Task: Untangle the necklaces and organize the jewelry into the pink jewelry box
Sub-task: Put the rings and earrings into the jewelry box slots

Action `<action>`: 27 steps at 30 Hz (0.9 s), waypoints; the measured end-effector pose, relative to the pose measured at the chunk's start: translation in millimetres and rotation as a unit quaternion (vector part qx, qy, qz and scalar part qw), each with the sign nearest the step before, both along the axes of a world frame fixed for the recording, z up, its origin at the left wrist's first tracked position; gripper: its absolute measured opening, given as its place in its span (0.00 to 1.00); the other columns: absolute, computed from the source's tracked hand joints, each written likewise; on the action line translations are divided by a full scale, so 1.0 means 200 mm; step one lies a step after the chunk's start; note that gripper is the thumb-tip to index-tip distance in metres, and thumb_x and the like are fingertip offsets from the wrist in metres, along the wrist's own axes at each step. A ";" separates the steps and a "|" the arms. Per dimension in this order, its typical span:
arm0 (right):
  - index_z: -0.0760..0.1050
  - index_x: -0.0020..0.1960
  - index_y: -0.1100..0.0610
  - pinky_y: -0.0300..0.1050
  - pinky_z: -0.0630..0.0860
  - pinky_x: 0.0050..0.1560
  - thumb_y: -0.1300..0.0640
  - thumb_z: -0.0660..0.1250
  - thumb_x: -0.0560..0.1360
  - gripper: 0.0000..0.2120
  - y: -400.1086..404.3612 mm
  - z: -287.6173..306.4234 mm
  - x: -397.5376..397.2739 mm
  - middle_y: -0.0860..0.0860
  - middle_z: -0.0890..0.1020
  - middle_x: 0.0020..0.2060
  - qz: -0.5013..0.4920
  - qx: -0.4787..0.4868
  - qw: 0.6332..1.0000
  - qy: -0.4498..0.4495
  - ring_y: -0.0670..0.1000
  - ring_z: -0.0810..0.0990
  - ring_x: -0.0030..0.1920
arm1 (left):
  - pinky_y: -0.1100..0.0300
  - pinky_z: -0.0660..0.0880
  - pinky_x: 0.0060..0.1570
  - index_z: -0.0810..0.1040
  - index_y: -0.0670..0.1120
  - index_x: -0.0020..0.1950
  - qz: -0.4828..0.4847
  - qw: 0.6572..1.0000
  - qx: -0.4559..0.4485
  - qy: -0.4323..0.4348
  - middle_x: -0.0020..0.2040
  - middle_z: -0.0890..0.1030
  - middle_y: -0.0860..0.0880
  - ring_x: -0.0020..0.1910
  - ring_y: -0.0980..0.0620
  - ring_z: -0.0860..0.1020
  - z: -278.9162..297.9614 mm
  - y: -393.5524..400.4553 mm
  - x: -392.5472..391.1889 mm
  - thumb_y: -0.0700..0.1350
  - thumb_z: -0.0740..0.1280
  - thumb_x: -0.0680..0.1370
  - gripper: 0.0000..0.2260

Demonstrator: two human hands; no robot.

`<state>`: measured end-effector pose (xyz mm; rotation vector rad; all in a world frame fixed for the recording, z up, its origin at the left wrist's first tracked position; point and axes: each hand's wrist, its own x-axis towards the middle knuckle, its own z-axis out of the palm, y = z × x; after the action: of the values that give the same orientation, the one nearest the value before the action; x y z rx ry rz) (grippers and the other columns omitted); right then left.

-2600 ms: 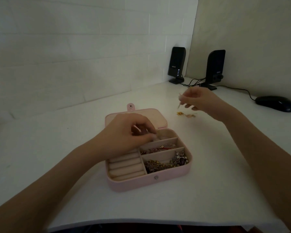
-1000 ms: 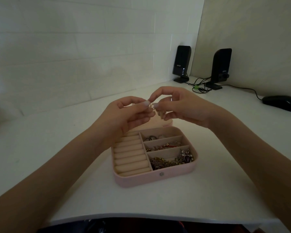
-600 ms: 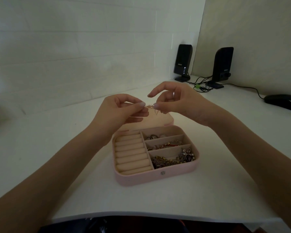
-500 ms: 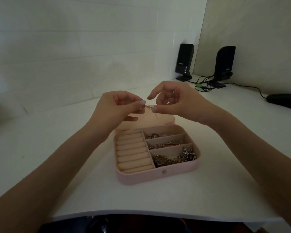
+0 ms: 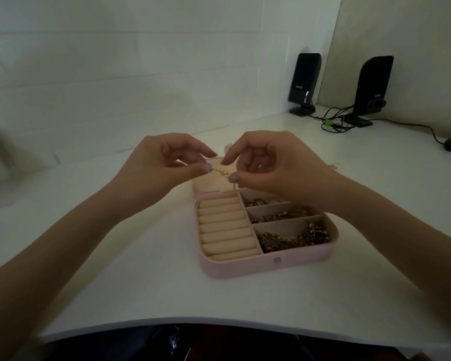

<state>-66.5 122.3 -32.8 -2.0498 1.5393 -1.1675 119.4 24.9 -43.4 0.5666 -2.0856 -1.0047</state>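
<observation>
Gold in colour, a small piece of jewelry [image 5: 223,173] hangs between both hands above the far part of the open pink jewelry box [image 5: 266,261]. The left hand [image 5: 159,165] pinches its left end with fingers together, and the right hand [image 5: 274,162] pinches its right end the same way. The box stands on the white worktop [image 5: 141,287]; its left side has ring rolls [image 5: 225,226], its 3 right compartments hold jewelry. Far right stand 2 black speakers [image 5: 303,83].
</observation>
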 end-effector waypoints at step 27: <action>0.73 0.47 0.52 0.45 0.80 0.43 0.55 0.73 0.68 0.11 0.03 -0.04 0.11 0.50 0.85 0.35 -0.058 0.087 0.992 -0.073 0.47 0.82 0.35 | 0.68 0.76 0.44 0.83 0.52 0.39 -0.064 0.998 -0.013 0.019 0.38 0.84 0.53 0.39 0.56 0.82 -0.01 0.00 0.06 0.46 0.74 0.66 0.04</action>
<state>-43.7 127.4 -41.1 -1.7446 1.6436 -1.1517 130.7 24.8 -45.7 0.4024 -2.1199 -1.0503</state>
